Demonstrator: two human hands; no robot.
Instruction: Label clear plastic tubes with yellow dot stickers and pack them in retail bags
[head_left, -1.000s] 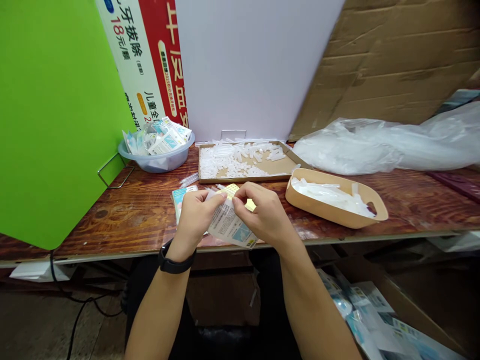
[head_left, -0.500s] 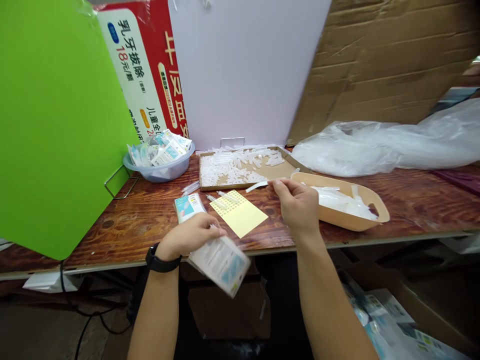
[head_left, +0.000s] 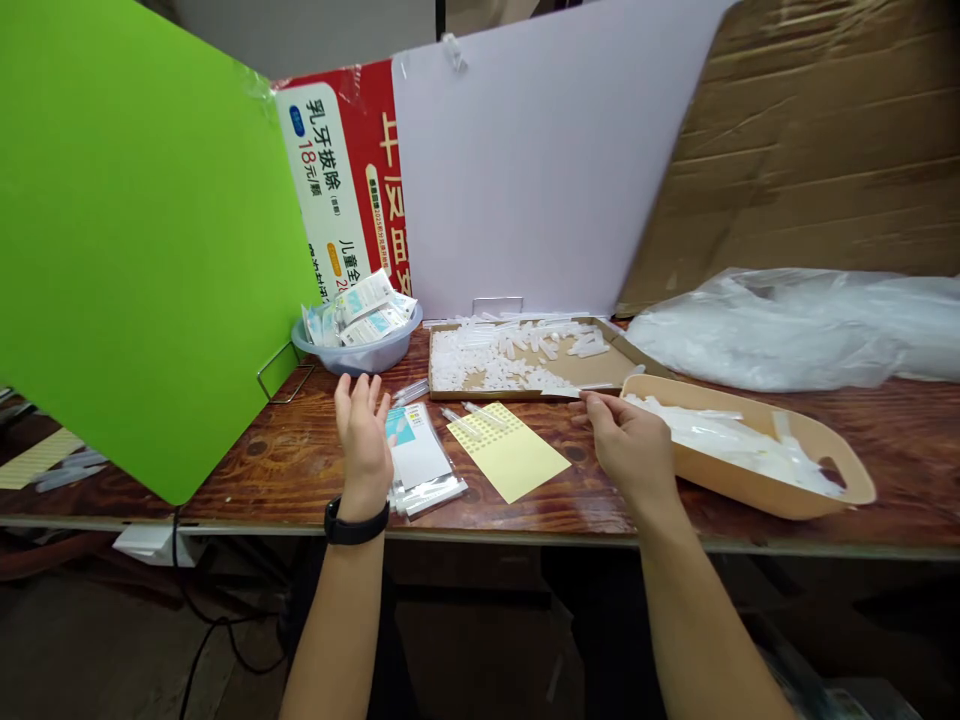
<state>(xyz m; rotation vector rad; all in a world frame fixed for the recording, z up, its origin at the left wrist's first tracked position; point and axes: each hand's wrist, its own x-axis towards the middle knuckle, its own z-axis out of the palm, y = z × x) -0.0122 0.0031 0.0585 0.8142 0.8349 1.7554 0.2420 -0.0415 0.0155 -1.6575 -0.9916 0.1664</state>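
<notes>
My left hand [head_left: 365, 440], with a black band at its wrist, is raised palm up with its fingers apart and nothing in it. It is just in front of the blue bowl [head_left: 352, 358], which is heaped with printed packets [head_left: 366, 298]. Between finger and thumb, my right hand [head_left: 630, 440] pinches a thin white strip [head_left: 559, 392] by the front edge of the cardboard tray [head_left: 525, 396]. Beside my left hand lie flat clear bags with printed cards [head_left: 420, 455]. A yellow sticker sheet [head_left: 517, 460] lies between my hands, with clear tubes [head_left: 484, 413] on it.
Small translucent pieces [head_left: 480, 365] fill much of the tray. A tan basket [head_left: 765, 495] of white strips stands at the right, before a plastic bag [head_left: 765, 330]. A green board [head_left: 150, 230] and a white panel [head_left: 532, 170] border the table.
My left hand has let go of the printed packet and moved up towards the bowl, where another packet now tops the heap. My right hand keeps the strip. The view has shifted.
</notes>
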